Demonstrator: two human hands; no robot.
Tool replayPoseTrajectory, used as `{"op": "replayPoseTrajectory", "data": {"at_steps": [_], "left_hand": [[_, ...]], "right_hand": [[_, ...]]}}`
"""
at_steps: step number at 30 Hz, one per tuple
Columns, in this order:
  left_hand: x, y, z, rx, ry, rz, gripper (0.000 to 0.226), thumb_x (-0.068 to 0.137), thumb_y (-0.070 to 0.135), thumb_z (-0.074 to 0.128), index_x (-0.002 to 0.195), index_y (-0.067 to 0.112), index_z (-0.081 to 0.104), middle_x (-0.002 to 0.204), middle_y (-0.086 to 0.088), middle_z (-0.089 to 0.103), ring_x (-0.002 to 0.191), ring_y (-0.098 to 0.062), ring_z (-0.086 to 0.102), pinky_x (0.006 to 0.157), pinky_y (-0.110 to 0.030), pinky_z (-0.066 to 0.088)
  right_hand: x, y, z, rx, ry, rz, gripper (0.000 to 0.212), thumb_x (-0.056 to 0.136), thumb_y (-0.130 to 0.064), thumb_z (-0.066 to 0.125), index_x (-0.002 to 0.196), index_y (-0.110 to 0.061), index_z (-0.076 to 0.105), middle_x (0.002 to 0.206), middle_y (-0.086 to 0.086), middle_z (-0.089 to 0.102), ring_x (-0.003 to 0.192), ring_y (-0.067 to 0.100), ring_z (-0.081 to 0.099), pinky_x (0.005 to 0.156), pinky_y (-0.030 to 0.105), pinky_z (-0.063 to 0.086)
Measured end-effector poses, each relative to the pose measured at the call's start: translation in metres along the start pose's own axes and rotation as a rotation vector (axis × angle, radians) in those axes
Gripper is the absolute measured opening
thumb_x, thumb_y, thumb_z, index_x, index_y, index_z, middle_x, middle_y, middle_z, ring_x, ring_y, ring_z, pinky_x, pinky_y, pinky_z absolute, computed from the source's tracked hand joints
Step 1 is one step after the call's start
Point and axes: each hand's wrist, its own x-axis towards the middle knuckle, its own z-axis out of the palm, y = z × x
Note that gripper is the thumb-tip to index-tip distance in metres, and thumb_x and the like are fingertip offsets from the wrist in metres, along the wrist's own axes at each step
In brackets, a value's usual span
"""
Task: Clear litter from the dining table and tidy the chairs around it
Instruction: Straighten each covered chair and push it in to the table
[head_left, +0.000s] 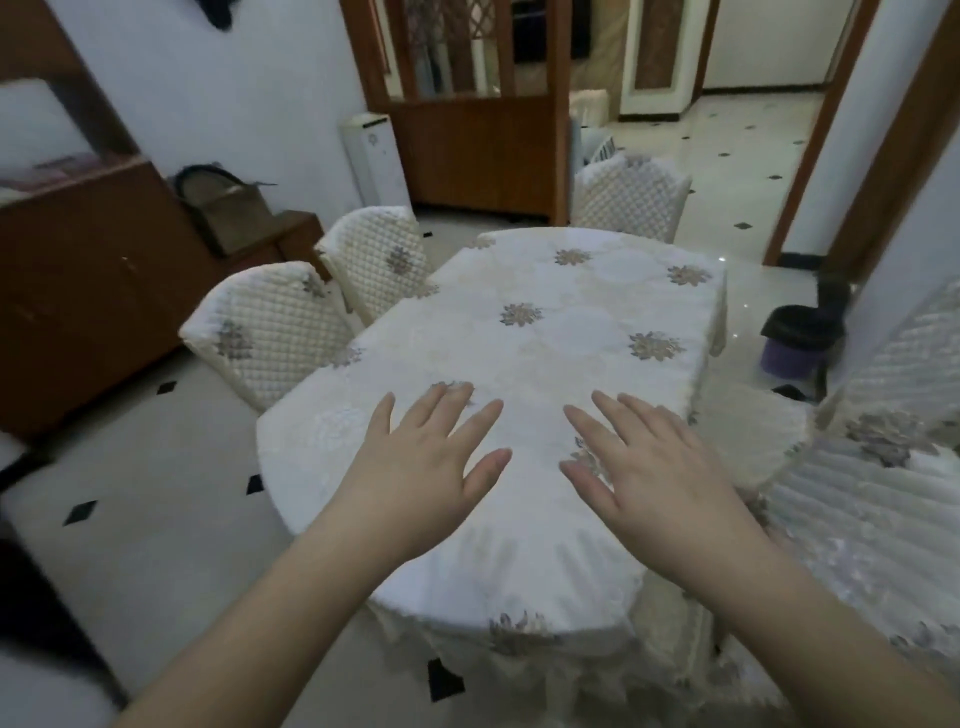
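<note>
The dining table (545, 353) wears a white cloth with embroidered flowers, and I see no litter on it. My left hand (431, 462) and my right hand (644, 467) hover palm-down over its near end, fingers spread and straight, holding nothing. Two quilted chairs stand along the left side, the nearer chair (270, 332) and the farther chair (379, 260). A third chair (631, 195) stands at the far end. On the right a fourth chair (883, 457) sits angled away from the table's side.
A purple bin with a black liner (797, 338) stands on the tiled floor to the right. A brown wooden cabinet (93, 270) lines the left wall. A white appliance (376, 156) and a wooden partition (478, 130) stand behind the table.
</note>
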Motion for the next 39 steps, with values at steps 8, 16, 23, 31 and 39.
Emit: {"op": "replayPoseTrajectory", "data": {"at_steps": [8,16,23,31,39], "left_hand": [[-0.056,-0.090,-0.041,-0.037,0.078,-0.335,0.067,0.088,0.066,-0.010,0.150,0.042,0.000,0.160,0.010,0.013,0.146,-0.013,0.011,0.118,-0.036,0.012],[-0.141,-0.208,-0.055,0.015,0.143,-0.628,0.069,0.085,0.068,-0.011,0.148,0.043,-0.001,0.159,0.013,0.011,0.145,-0.008,0.008,0.116,-0.032,0.005],[-0.187,-0.314,-0.080,0.068,0.154,-0.720,0.087,0.066,0.069,-0.022,0.148,0.046,-0.002,0.160,0.016,0.002,0.147,-0.008,-0.001,0.120,-0.042,0.005],[-0.190,-0.408,-0.079,0.093,0.235,-0.797,0.059,0.093,0.059,0.004,0.149,0.041,0.006,0.159,0.012,0.012,0.145,-0.011,0.011,0.119,-0.038,0.009],[-0.135,-0.505,-0.071,0.114,0.231,-0.776,0.061,0.094,0.063,0.014,0.150,0.040,0.008,0.160,0.010,0.011,0.146,-0.013,0.010,0.119,-0.042,0.011]], "right_hand": [[0.067,-0.079,-0.023,0.005,-0.017,-0.261,0.090,0.074,-0.065,-0.016,0.150,-0.034,0.021,0.158,-0.003,0.023,0.144,0.020,0.021,0.116,0.037,0.013],[0.116,-0.239,-0.025,0.036,0.020,-0.527,0.080,0.081,-0.067,-0.018,0.150,-0.039,0.012,0.160,-0.007,0.015,0.146,0.016,0.012,0.117,0.036,0.006],[0.159,-0.378,-0.042,0.023,0.094,-0.690,0.067,0.091,-0.065,0.006,0.150,-0.035,0.018,0.157,-0.004,0.025,0.144,0.018,0.018,0.117,0.036,0.010],[0.222,-0.463,-0.040,-0.052,0.167,-0.796,0.082,0.080,-0.065,-0.013,0.148,-0.033,0.021,0.158,-0.002,0.022,0.146,0.019,0.012,0.119,0.041,0.007],[0.318,-0.503,-0.020,0.000,0.055,-0.782,0.076,0.081,-0.067,0.001,0.149,-0.037,0.014,0.159,-0.007,0.016,0.146,0.014,0.010,0.117,0.035,0.005]]}}
